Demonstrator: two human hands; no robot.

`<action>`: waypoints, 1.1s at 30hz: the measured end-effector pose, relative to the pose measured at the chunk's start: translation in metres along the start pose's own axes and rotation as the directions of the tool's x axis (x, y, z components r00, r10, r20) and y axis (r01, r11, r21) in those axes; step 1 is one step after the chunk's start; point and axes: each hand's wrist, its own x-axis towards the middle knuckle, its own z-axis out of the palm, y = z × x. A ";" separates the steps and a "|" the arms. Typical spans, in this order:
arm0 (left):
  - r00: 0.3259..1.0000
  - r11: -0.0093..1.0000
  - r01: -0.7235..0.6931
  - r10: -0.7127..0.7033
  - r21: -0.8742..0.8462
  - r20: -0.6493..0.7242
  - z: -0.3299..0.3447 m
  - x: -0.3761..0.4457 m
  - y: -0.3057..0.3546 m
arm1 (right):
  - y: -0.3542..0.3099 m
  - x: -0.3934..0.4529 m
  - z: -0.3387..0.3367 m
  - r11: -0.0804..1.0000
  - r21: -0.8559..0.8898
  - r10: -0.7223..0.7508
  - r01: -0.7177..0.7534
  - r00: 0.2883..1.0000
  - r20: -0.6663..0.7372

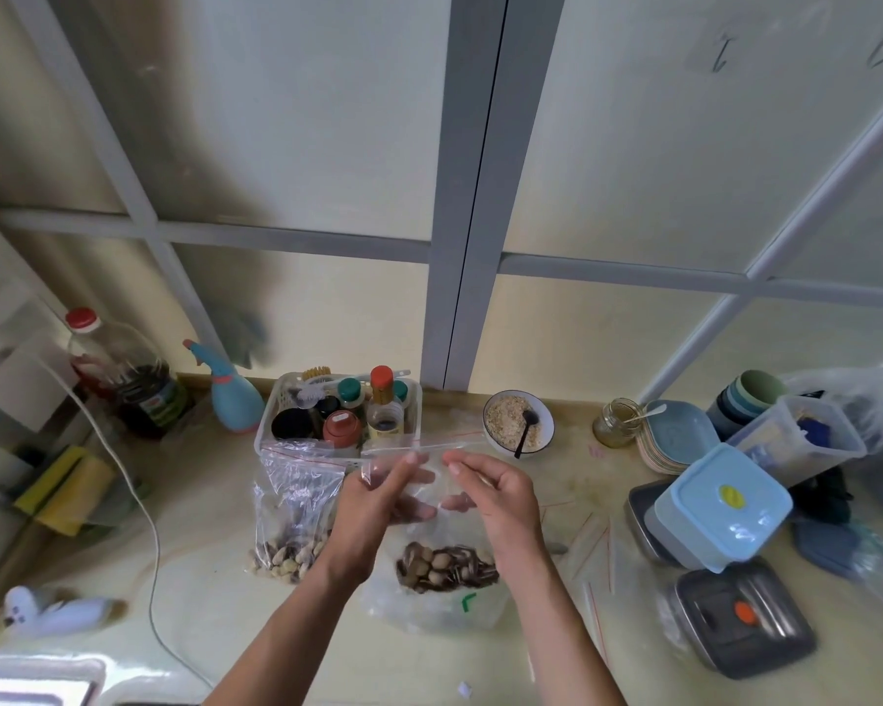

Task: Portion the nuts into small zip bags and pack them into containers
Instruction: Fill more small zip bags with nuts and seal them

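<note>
At nine o'clock on the tabletop (215, 619) stands a large zip bag (297, 507) with nuts (286, 555) pooled at its bottom. Just right of it, the left hand (378, 507) and the right hand (495, 501) hold up a small clear zip bag (429, 481), fingers pinching its sides near the open top. Directly below the hands, toward six o'clock, a second heap of mixed nuts (447, 565) lies in a clear plastic bag (429, 614). At three o'clock sit a blue-lidded container (720, 507) and a grey container (740, 619).
</note>
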 end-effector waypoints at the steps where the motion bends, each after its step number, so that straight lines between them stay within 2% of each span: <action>1: 1.000 1.000 -0.009 0.009 -0.012 -0.025 0.001 0.002 0.001 | 0.000 -0.001 0.000 1.000 -0.003 0.006 -0.006 1.000 0.011; 5: 0.981 0.998 -0.005 -0.008 -0.068 -0.193 0.006 0.006 0.000 | -0.001 -0.002 0.004 0.999 -0.036 -0.023 0.024 0.999 0.022; 9: 0.966 0.996 -0.058 0.039 -0.069 -0.256 0.011 0.005 -0.001 | -0.004 -0.001 0.008 0.999 0.034 -0.002 0.003 1.000 -0.032; 13: 0.963 0.993 -0.120 0.114 -0.007 -0.246 0.012 0.004 0.006 | -0.002 0.001 0.006 0.999 0.012 0.039 -0.039 0.999 0.015; 17: 0.963 0.987 -0.159 0.159 0.016 -0.219 0.011 0.002 0.005 | -0.001 0.004 0.002 0.999 -0.019 -0.036 0.036 0.999 -0.021; 23: 0.967 0.992 -0.128 0.119 -0.023 -0.224 0.011 0.004 -0.002 | 0.004 0.009 0.008 0.991 0.044 -0.116 0.125 0.979 -0.167; 28: 0.975 0.982 -0.160 0.142 -0.096 -0.173 0.011 0.006 0.000 | 0.006 0.015 0.009 0.985 0.073 -0.143 0.159 0.972 -0.186; 33: 0.982 0.986 -0.100 0.076 -0.133 -0.175 0.007 0.015 -0.003 | 0.008 0.017 0.008 0.978 0.051 -0.188 0.202 0.961 -0.202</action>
